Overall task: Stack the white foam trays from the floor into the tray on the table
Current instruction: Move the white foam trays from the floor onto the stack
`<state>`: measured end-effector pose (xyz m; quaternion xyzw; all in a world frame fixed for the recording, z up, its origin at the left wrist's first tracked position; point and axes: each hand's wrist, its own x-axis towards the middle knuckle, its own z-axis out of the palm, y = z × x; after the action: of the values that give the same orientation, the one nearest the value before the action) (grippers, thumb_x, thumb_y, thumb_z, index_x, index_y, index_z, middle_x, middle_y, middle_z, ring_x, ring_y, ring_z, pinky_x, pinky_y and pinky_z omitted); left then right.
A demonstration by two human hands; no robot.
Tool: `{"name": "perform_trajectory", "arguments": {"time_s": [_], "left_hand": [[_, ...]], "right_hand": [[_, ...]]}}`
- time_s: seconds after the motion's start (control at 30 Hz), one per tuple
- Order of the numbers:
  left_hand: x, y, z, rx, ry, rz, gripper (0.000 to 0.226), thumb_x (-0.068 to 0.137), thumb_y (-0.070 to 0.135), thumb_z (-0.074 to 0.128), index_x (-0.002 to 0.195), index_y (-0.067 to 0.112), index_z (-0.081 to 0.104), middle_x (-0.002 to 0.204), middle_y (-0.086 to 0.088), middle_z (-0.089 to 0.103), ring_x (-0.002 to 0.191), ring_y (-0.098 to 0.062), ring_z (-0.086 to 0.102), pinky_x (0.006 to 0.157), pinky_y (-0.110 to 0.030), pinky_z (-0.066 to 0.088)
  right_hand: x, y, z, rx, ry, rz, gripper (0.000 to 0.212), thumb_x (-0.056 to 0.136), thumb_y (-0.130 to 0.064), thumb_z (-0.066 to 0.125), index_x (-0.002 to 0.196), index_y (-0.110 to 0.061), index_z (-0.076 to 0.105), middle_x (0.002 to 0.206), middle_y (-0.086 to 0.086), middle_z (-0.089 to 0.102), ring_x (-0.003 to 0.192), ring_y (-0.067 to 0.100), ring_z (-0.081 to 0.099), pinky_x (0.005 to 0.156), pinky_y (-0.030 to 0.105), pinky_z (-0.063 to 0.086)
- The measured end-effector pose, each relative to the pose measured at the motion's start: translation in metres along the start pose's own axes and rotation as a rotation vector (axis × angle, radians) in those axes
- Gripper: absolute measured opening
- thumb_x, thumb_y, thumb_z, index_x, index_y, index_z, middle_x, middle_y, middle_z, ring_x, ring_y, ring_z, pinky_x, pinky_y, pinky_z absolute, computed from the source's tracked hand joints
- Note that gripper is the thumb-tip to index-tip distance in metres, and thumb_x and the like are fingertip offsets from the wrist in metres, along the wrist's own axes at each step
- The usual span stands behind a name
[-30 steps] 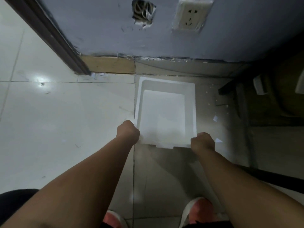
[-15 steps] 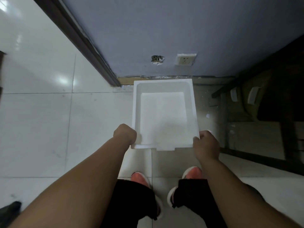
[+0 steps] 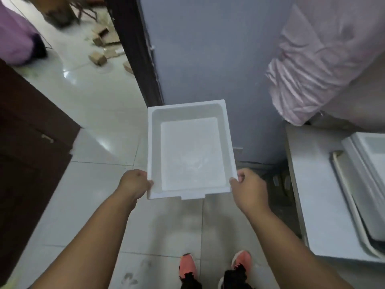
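A white foam tray (image 3: 190,151) is held in the air above the tiled floor (image 3: 87,205), open side up and empty, in front of a blue-grey wall (image 3: 208,59). The person's left hand (image 3: 134,184) grips the tray's near left corner, fingers curled round its edge; the right hand (image 3: 248,188) grips the near right corner the same way, thumb on the rim. Both bare forearms reach out from the lower edge of the view.

Below the tray, near the bottom of the view, stand the person's feet in orange-pink shoes (image 3: 188,265) on the tiles. To the right stands a white table (image 3: 312,184), well apart from the held tray, carrying a flat tray (image 3: 350,184) with another white foam tray (image 3: 366,151) lying in it at the frame's right edge. A pale pink crumpled fabric (image 3: 312,65) hangs over the far right. At left is a dark brown cabinet (image 3: 27,132), and a dark door frame (image 3: 133,49) runs up beside the wall. Beyond it, far left, small cardboard boxes (image 3: 98,58) lie scattered on the floor.
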<state>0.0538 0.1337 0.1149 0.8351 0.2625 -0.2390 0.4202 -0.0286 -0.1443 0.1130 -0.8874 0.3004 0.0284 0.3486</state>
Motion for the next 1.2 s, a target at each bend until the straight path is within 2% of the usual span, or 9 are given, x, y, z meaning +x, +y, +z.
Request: {"name": "perform_trajectory", "arguments": {"time_s": [0.13, 0.27, 0.4, 0.47, 0.57, 0.73, 0.87, 1.03, 1.2], "left_hand": [[-0.048, 0.038, -0.071, -0.117, 0.078, 0.147, 0.006, 0.087, -0.002, 0.065, 0.085, 0.003, 0.068, 0.081, -0.008, 0.068, 0.072, -0.024, 0.058, 0.066, -0.03, 0.045], [-0.107, 0.088, -0.109, -0.135, 0.108, 0.428, 0.006, 0.089, -0.001, 0.066, 0.088, 0.006, 0.066, 0.071, -0.004, 0.055, 0.053, -0.013, 0.043, 0.049, -0.023, 0.033], [-0.162, 0.14, -0.107, -0.165, 0.076, 0.628, 0.009, 0.09, 0.002, 0.067, 0.093, 0.011, 0.068, 0.08, -0.005, 0.062, 0.068, -0.018, 0.056, 0.058, -0.026, 0.041], [-0.19, 0.164, -0.096, -0.171, 0.047, 0.71, 0.011, 0.091, 0.004, 0.068, 0.096, 0.014, 0.067, 0.086, -0.005, 0.064, 0.075, -0.019, 0.059, 0.06, -0.027, 0.043], [-0.233, 0.192, -0.062, -0.166, -0.043, 0.825, 0.011, 0.091, 0.004, 0.069, 0.096, 0.014, 0.068, 0.085, -0.005, 0.064, 0.073, -0.018, 0.059, 0.06, -0.025, 0.043], [-0.29, 0.224, 0.022, -0.091, -0.254, 0.935, 0.009, 0.09, 0.002, 0.069, 0.095, 0.008, 0.066, 0.082, -0.007, 0.062, 0.074, -0.019, 0.057, 0.067, -0.028, 0.045], [-0.324, 0.234, 0.112, -0.011, -0.35, 0.986, 0.011, 0.087, -0.002, 0.07, 0.087, 0.007, 0.064, 0.072, -0.001, 0.055, 0.065, -0.015, 0.051, 0.061, -0.026, 0.042], [-0.344, 0.232, 0.232, 0.102, -0.416, 0.86, 0.014, 0.084, 0.01, 0.074, 0.081, 0.001, 0.064, 0.065, -0.003, 0.057, 0.059, -0.018, 0.048, 0.059, -0.03, 0.04], [-0.358, 0.22, 0.339, 0.16, -0.387, 0.655, 0.015, 0.086, 0.008, 0.072, 0.076, 0.002, 0.063, 0.066, -0.005, 0.057, 0.057, -0.018, 0.05, 0.062, -0.028, 0.041]], "right_hand": [[-0.028, -0.058, -0.043, 0.104, 0.076, -0.113, 0.012, 0.09, -0.024, 0.065, 0.08, -0.017, 0.062, 0.078, -0.001, 0.063, 0.074, 0.019, 0.06, 0.064, 0.031, 0.049], [-0.049, -0.095, -0.103, 0.214, 0.26, -0.212, 0.008, 0.089, -0.022, 0.065, 0.083, -0.018, 0.062, 0.081, -0.003, 0.061, 0.073, 0.014, 0.054, 0.058, 0.023, 0.039], [-0.066, -0.096, -0.17, 0.28, 0.452, -0.241, 0.006, 0.09, -0.025, 0.064, 0.095, -0.023, 0.065, 0.089, -0.005, 0.064, 0.078, 0.014, 0.057, 0.059, 0.016, 0.037], [-0.074, -0.086, -0.203, 0.284, 0.548, -0.234, 0.004, 0.09, -0.027, 0.064, 0.094, -0.025, 0.065, 0.09, -0.004, 0.065, 0.08, 0.017, 0.058, 0.059, 0.023, 0.039], [-0.092, -0.051, -0.254, 0.286, 0.681, -0.218, 0.003, 0.09, -0.026, 0.064, 0.09, -0.028, 0.062, 0.087, -0.003, 0.066, 0.079, 0.019, 0.059, 0.066, 0.029, 0.042], [-0.113, 0.029, -0.331, 0.242, 0.885, -0.128, 0.004, 0.087, -0.022, 0.064, 0.088, -0.026, 0.063, 0.081, -0.002, 0.064, 0.074, 0.021, 0.056, 0.059, 0.028, 0.037], [-0.113, 0.107, -0.376, 0.173, 0.969, -0.025, 0.004, 0.091, -0.027, 0.061, 0.089, -0.024, 0.062, 0.085, -0.003, 0.062, 0.077, 0.02, 0.057, 0.063, 0.031, 0.046], [-0.08, 0.221, -0.421, 0.079, 0.906, 0.035, 0.022, 0.093, -0.039, 0.062, 0.084, -0.019, 0.061, 0.081, -0.002, 0.062, 0.073, 0.019, 0.059, 0.063, 0.038, 0.055], [-0.026, 0.322, -0.451, 0.016, 0.694, 0.071, 0.024, 0.093, -0.037, 0.063, 0.081, -0.016, 0.06, 0.077, -0.001, 0.061, 0.068, 0.019, 0.056, 0.057, 0.031, 0.048]]}}
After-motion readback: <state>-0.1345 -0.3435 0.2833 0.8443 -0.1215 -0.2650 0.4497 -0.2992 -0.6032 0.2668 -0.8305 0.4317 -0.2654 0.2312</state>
